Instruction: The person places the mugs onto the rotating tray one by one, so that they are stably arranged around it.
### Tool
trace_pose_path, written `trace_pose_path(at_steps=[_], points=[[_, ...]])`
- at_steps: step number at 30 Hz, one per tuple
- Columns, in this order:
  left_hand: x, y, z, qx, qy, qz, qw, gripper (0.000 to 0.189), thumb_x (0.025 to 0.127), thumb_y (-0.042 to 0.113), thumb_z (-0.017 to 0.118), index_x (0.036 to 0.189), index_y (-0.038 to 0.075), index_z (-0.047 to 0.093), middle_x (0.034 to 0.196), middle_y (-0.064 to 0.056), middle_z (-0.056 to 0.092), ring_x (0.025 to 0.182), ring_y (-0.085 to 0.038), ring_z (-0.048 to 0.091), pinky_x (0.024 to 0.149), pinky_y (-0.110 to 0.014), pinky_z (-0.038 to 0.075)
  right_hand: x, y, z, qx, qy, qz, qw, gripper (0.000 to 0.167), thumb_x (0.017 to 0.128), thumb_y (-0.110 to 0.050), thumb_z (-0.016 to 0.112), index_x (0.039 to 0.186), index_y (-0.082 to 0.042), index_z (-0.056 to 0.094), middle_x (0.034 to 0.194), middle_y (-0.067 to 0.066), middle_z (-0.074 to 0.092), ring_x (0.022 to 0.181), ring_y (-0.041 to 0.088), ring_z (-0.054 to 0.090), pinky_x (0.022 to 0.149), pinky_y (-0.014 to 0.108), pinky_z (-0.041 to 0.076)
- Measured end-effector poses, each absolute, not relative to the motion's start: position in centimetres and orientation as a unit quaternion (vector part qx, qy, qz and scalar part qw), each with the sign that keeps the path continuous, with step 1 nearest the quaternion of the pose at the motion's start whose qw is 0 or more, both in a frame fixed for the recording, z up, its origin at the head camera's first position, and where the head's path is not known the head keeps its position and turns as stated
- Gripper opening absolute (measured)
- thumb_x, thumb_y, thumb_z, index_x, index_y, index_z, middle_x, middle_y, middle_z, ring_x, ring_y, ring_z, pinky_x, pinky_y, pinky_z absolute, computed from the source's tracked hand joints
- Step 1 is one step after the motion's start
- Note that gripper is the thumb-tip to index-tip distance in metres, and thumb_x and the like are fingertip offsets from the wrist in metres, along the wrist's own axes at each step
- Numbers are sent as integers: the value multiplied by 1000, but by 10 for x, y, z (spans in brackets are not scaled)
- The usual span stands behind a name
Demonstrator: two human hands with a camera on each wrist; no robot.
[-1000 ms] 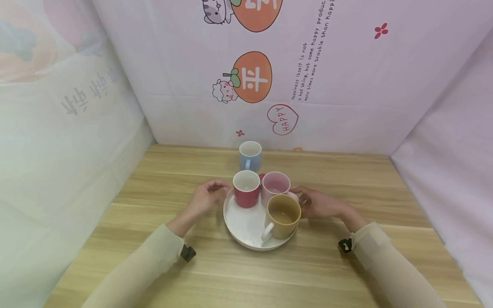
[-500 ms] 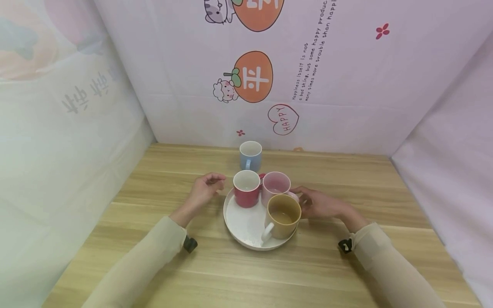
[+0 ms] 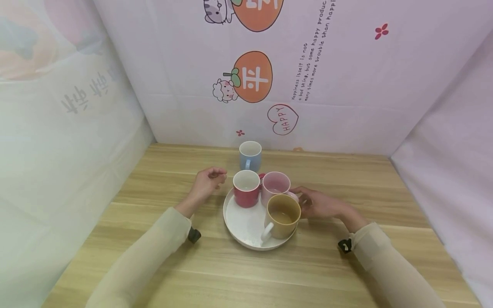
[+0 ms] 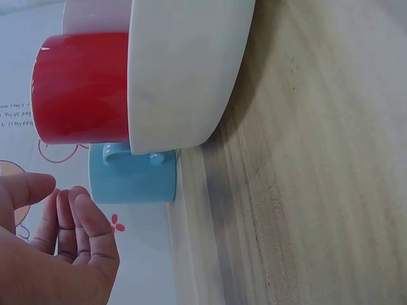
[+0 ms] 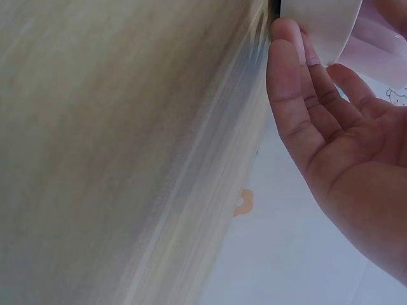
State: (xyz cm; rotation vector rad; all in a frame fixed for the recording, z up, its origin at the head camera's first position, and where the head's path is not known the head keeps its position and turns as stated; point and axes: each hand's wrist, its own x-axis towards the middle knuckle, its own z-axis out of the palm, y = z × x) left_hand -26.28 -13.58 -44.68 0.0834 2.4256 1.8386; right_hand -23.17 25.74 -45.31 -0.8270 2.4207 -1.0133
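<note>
A round white plate [image 3: 243, 229] with a raised rim sits on the table, bearing a red mug [image 3: 246, 196], a pink mug [image 3: 274, 184] and a yellow mug [image 3: 286, 229]. My right hand [image 3: 321, 204] holds the plate's right side, its fingers along the outer wall in the right wrist view; the yellow mug partly hides the fingertips. Left of the red mug, my left hand [image 3: 205, 183] hovers with loosely bent fingers and nothing in them. A light blue mug [image 3: 250, 159] stands upright behind the plate, handle toward me; the left wrist view shows the left fingertips apart from it.
The wooden table [image 3: 239, 278] ends at a printed white cloth [image 3: 185, 115] close behind the blue mug. White cloth also hangs on the left and right. Bare wood lies in front of the plate and to both sides.
My left hand has moved away from the plate's left rim, forward toward the back of the table. The right hand, plate and mugs have stayed in place.
</note>
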Motion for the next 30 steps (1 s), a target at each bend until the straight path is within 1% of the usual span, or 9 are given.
trace_pose_path(at_steps=[2, 6, 11, 18, 24, 30], points=[[-265, -135, -448, 26, 796, 603, 47, 32, 98, 19, 63, 124, 2, 64, 112, -13, 68, 98, -21, 64, 87, -40, 59, -232, 257, -454, -294, 864, -361, 194, 72, 85, -19, 79, 145, -7, 42, 120, 18, 66, 109, 31, 66, 91, 39, 57], [-270, -132, -449, 27, 792, 608, 47, 33, 98, 17, 63, 125, 0, 63, 114, -15, 68, 98, -21, 64, 91, -45, 58, -232, 258, -454, -294, 864, -361, 194, 72, 85, -20, 79, 145, -8, 42, 121, 18, 65, 110, 31, 65, 92, 40, 57], [-277, -128, -450, 28, 784, 618, 48, 35, 97, 17, 64, 126, -2, 62, 114, -15, 68, 97, -20, 63, 92, -46, 57, -233, 259, -456, -298, 863, -359, 192, 72, 85, -21, 79, 145, -8, 42, 122, 18, 65, 110, 31, 66, 92, 40, 57], [-285, -125, -449, 34, 798, 601, 42, 30, 97, 20, 65, 121, 3, 66, 113, -12, 69, 99, -22, 64, 87, -37, 59, -234, 259, -456, -302, 864, -355, 190, 71, 85, -19, 79, 144, -7, 42, 121, 18, 65, 109, 30, 66, 92, 36, 57], [-292, -121, -451, 38, 804, 591, 50, 35, 97, 21, 66, 125, 1, 64, 118, -12, 69, 103, -26, 66, 88, -38, 59, -234, 258, -455, -299, 865, -356, 191, 72, 85, -20, 80, 145, -7, 42, 121, 17, 65, 109, 30, 66, 92, 38, 57], [-298, -115, -452, 39, 817, 574, 41, 32, 95, 22, 69, 121, 2, 67, 117, -14, 70, 103, -27, 68, 84, -36, 61, -233, 258, -454, -296, 864, -358, 195, 72, 85, -21, 80, 145, -8, 42, 121, 17, 65, 109, 30, 66, 93, 42, 57]])
